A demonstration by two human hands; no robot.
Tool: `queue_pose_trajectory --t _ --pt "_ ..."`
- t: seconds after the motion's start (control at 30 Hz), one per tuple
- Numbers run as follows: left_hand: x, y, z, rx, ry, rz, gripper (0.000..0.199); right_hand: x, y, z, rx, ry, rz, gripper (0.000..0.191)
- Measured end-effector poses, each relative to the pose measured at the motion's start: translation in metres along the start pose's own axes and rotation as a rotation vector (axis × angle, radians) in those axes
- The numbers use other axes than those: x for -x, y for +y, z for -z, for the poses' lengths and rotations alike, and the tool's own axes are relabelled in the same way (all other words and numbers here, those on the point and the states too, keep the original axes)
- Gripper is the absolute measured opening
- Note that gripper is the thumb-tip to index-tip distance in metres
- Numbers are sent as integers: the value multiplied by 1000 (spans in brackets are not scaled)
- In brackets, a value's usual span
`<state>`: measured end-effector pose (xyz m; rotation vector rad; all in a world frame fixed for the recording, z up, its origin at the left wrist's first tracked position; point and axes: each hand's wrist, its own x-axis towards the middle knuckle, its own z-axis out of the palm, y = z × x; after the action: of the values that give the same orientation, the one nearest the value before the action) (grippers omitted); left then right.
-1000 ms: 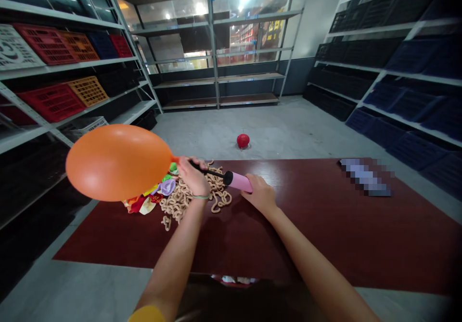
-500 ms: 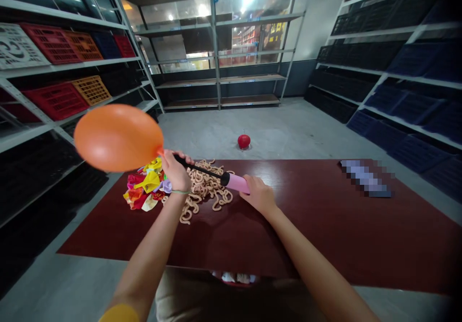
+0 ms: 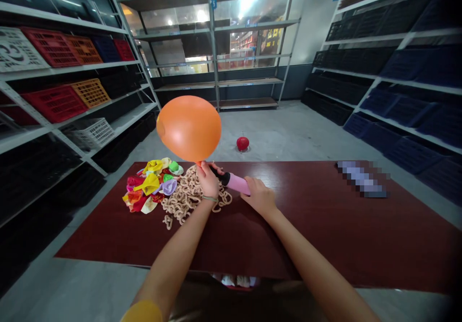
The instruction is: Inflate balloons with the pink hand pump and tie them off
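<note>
An inflated orange balloon (image 3: 189,127) stands up over the table, its neck pinched at the fingers of my left hand (image 3: 208,180). That hand is closed around the balloon's neck and the black end of a hand pump, mostly hidden by the fingers. My right hand (image 3: 260,196) grips the pink barrel of the hand pump (image 3: 238,184). The pump is pushed together, with no black rod showing between its parts. Under and beside my left hand lies a heap of beige curled pieces (image 3: 182,199). Left of it is a pile of uninflated balloons (image 3: 147,185) in several colours.
The dark red table (image 3: 325,235) spans the front. A pixelated flat item (image 3: 363,180) lies at its right. On the floor beyond sits a red round object (image 3: 242,143). Shelves with crates (image 3: 54,103) line the left side, and dark crates (image 3: 407,105) the right.
My left hand has moved right toward my right hand, pushing the pump together. The balloon has swung right and more upright with it. My right hand has stayed nearly still.
</note>
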<state>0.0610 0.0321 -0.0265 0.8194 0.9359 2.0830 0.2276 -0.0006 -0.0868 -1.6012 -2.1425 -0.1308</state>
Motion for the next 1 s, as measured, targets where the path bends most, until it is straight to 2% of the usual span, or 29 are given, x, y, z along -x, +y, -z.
queue_pose_trajectory --t 0.13,0.23,0.3,0.37,0.53,0.6,0.7,0.83,0.93,1.0 --pt "-43 46 13 -37 -14 -86 31 0 -1 -3 -45 10 21 45" --pt "-65 70 15 -13 44 -123 29 -1 0 -6 -59 32 15 43" --pt "-65 69 11 34 130 -111 26 -2 0 -7 -57 42 1 43" --pt "-52 53 5 75 182 -70 23 -3 1 -7 -47 41 -12 43" --pt "0 -6 -9 90 154 71 29 -3 2 -2 29 6 -11 44" --pt "11 -18 -6 96 143 125 33 -1 2 0 68 -13 18 43" --pt "4 -8 8 70 106 115 35 1 1 1 82 -17 62 41" --pt "-33 38 26 25 27 1 31 2 -2 -3 26 10 61 44" --pt "-53 60 30 46 80 -84 25 0 -2 -7 -10 19 50 44" --pt "-51 56 26 69 165 -129 23 -2 -2 -9 -7 26 28 43"
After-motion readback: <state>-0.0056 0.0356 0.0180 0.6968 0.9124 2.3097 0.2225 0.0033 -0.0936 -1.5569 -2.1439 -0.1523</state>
